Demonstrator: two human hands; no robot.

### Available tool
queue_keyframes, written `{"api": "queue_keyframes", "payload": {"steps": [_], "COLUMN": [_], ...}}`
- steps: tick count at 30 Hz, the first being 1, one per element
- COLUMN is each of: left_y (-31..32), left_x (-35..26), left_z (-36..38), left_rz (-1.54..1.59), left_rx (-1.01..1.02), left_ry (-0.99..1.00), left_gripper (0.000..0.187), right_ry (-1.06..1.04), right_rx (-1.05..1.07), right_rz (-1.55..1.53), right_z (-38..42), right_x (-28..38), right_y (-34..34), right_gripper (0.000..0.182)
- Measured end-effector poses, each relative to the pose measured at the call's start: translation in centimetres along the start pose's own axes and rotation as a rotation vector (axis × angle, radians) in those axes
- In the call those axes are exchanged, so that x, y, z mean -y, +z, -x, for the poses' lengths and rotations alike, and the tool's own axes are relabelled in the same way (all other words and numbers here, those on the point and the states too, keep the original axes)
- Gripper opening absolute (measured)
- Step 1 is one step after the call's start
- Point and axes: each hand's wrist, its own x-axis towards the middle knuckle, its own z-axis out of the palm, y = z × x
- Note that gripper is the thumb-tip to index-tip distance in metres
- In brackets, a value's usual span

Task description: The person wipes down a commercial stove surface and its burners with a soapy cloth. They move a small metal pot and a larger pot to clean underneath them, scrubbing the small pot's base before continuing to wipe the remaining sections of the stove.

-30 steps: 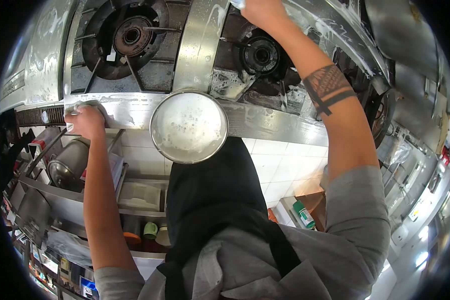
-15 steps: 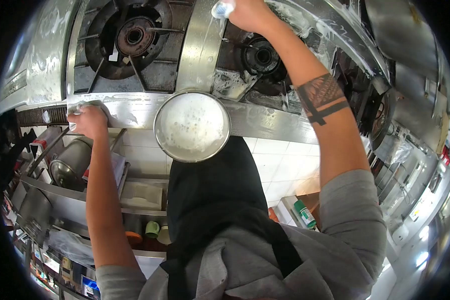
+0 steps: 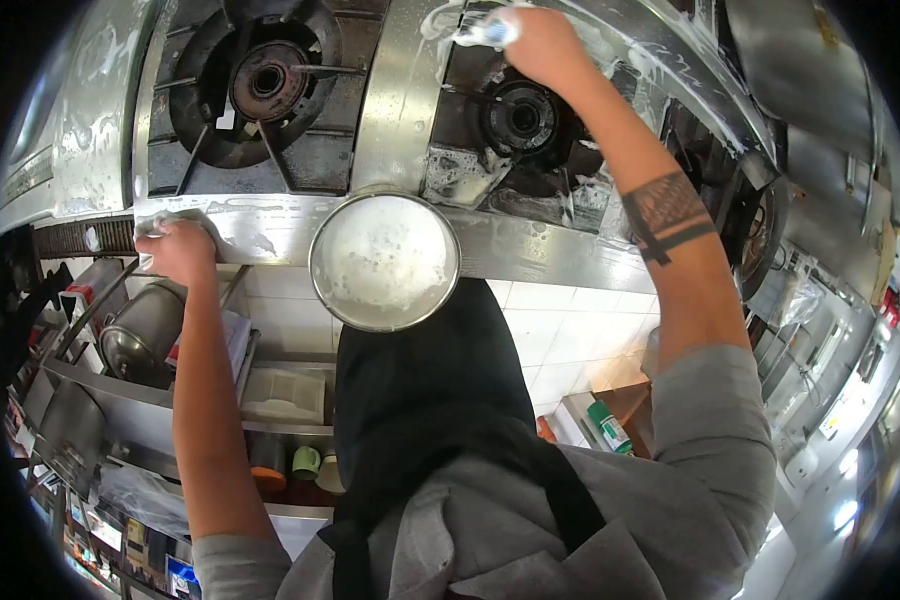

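My right hand [image 3: 550,45] is closed round a foamy white-and-blue sponge [image 3: 494,33], held over the upper left part of the right burner [image 3: 526,117]. Suds streak the metal around it. At the stove's front edge, on the left, my left hand [image 3: 183,252] grips a greyish cloth [image 3: 204,222], mostly hidden under the fingers. Between my arms, a round metal bowl [image 3: 385,262] of whitish, bubbly liquid stands at the steel front ledge [image 3: 540,243], overhanging it towards me. Neither hand touches the bowl.
A second burner [image 3: 267,82] with a dark grate lies at the upper left. Below on the left, shelves hold a metal pot [image 3: 143,330], a pale plastic container [image 3: 283,395] and a green cup [image 3: 306,461]. A green can [image 3: 608,425] stands low on the right.
My right hand has moved right and slightly down with the sponge, leaving a foam trail on the steel strip. My left hand stays at the edge.
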Motion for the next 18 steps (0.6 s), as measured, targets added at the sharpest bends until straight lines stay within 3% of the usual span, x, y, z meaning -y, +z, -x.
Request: {"api": "queue_keyframes", "payload": {"steps": [4, 6, 9, 10, 12, 13, 14, 16, 18], "left_y": [0.0, 0.2, 0.4, 0.4, 0.7, 0.3, 0.3, 0.3, 0.0], "left_x": [-0.2, 0.0, 0.2, 0.2, 0.8, 1.6, 1.5, 1.3, 1.0], "left_z": [-0.1, 0.1, -0.1, -0.1, -0.7, -0.6, -0.6, -0.5, -0.1], "left_rz": [-0.025, -0.038, -0.021, -0.013, -0.029, -0.062, -0.067, -0.03, -0.019], "left_rx": [-0.004, -0.028, -0.03, -0.028, -0.031, -0.018, -0.022, -0.024, -0.022], "left_ry": [-0.023, 0.019, 0.025, 0.003, 0.038, 0.077, 0.078, 0.045, 0.06], "left_gripper": [0.056, 0.055, 0.056, 0.056, 0.056, 0.056, 0.056, 0.056, 0.057], "right_ry": [0.186, 0.174, 0.282, 0.28, 0.576, 0.355, 0.355, 0.159, 0.139], "right_rx": [0.052, -0.059, -0.136, -0.141, -0.288, -0.339, -0.339, -0.319, -0.321], "right_rz": [0.133, 0.152, -0.643, -0.645, -0.688, -0.636, -0.642, 0.056, 0.153], "right_z": [-1.8, -2.6, -3.2, -2.7, -2.1, -1.1, -1.0, -0.8, -0.4], "right_x": [1.9, 2.3, 0.2, -0.7, 0.1, -2.4, -1.7, 0.5, 0.7], "right_y": [0.7, 0.9, 0.4, -0.1, -3.1, -1.3, -1.5, -2.2, -1.9], "right_gripper": [0.02, 0.016, 0.017, 0.017, 0.023, 0.027, 0.027, 0.03, 0.032]}}
